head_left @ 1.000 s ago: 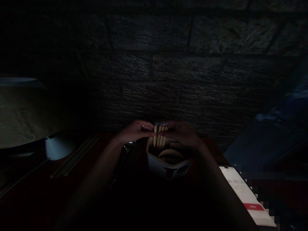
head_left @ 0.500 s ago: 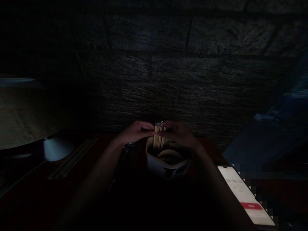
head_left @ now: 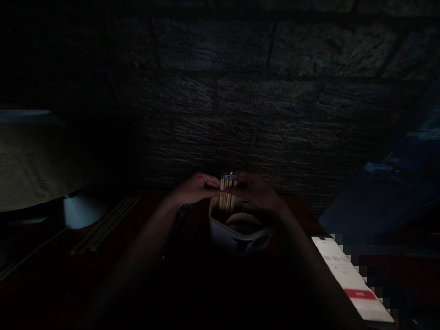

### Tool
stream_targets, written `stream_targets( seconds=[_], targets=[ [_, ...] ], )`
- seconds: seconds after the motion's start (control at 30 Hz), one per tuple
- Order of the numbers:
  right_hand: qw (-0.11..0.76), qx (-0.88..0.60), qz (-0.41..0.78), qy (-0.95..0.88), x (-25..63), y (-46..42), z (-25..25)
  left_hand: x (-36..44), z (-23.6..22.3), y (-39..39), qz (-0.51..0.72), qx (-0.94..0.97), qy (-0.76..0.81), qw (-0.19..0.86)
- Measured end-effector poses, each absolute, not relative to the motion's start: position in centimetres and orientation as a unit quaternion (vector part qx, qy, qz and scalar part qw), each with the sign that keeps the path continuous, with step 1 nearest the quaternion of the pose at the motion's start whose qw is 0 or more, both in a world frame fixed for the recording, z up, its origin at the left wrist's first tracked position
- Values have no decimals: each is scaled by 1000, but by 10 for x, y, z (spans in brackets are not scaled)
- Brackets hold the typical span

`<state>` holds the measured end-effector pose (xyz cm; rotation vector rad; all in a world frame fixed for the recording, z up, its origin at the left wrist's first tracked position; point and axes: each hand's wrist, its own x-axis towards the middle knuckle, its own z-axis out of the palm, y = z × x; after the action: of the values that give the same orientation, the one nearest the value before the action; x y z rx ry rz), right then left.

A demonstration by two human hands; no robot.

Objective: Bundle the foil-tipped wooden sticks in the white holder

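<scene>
Left hand [head_left: 197, 188] and right hand [head_left: 256, 190] were clamped on opposite sides of an upright bundle of pale sticks [head_left: 228, 195]. The bundle stood at the near-left interior of the light container [head_left: 225, 233]; lit phone [head_left: 354, 279] lay right.

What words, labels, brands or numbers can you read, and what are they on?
Phone, digit row: middle pair looks like "09"; the others are too blurred to quote.
Phone, red button and small lines: too small to read.
Tan object at far left: dark print, too blurred to read.
Container: dark marks, no readable letters.
</scene>
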<state>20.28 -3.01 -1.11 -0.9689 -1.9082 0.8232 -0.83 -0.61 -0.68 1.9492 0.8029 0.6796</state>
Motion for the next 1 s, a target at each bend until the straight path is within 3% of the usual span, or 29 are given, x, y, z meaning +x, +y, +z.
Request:
stream_targets(
  seconds=[0.37,1.0],
  targets=[
    [397,-347,456,-717,208,-39,-2,-6,-8,-6,268,805,318,423],
    [379,-385,346,-768,210,-35,-5,-6,-9,-8,252,807,317,430]
  ],
)
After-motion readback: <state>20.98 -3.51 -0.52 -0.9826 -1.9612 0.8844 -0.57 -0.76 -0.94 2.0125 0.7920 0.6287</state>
